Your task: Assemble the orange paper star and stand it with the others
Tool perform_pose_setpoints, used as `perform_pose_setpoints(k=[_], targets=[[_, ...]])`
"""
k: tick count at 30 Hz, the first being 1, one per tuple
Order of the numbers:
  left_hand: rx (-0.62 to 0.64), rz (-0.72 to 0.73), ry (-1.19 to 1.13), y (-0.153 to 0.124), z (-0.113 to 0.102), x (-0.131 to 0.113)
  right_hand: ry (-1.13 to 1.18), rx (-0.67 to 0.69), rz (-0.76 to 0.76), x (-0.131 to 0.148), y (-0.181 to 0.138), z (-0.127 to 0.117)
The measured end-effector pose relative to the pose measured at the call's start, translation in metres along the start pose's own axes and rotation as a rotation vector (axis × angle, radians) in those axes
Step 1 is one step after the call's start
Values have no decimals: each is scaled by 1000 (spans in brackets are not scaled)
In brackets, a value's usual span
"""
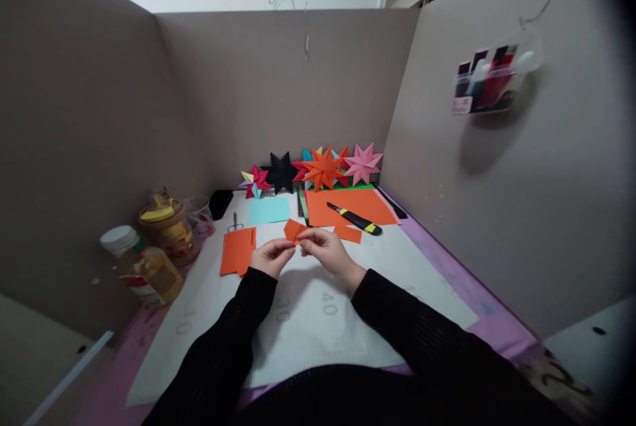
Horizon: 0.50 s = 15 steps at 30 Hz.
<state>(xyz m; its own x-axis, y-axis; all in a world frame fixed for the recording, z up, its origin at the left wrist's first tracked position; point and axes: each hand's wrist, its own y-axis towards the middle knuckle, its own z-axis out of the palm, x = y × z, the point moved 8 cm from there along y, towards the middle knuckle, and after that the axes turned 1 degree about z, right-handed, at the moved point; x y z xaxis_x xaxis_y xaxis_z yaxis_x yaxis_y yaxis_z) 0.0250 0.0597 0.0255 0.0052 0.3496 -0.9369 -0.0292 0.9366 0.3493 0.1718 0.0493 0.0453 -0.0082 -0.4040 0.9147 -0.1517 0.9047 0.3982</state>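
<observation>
A small folded piece of orange paper (294, 230) is held up between my two hands, just above the white mat (318, 340). My left hand (271, 256) pinches its lower left edge. From the right, my right hand (328, 251) grips it with thumb and forefinger, and the fingertips hide part of the folds. Left of my hands lie orange paper pieces (237, 252). Another small orange piece (348, 234) rests just beyond my right hand. A black and yellow utility knife (358, 220) lies across a large orange sheet (325, 204).
Folded paper stars (324, 169) lean along the back wall. A light blue sheet (269, 211) and small scissors (235, 222) lie at the back left. A glue bottle (149, 275), a brown tub (171, 234) and a clear cup (199, 214) stand along the left side.
</observation>
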Motion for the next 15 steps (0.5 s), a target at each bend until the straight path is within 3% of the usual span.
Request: perform_pose_setpoints(k=[15], targets=[[95, -365, -371, -2, 5, 20, -117, 72, -72, 10, -1, 0]])
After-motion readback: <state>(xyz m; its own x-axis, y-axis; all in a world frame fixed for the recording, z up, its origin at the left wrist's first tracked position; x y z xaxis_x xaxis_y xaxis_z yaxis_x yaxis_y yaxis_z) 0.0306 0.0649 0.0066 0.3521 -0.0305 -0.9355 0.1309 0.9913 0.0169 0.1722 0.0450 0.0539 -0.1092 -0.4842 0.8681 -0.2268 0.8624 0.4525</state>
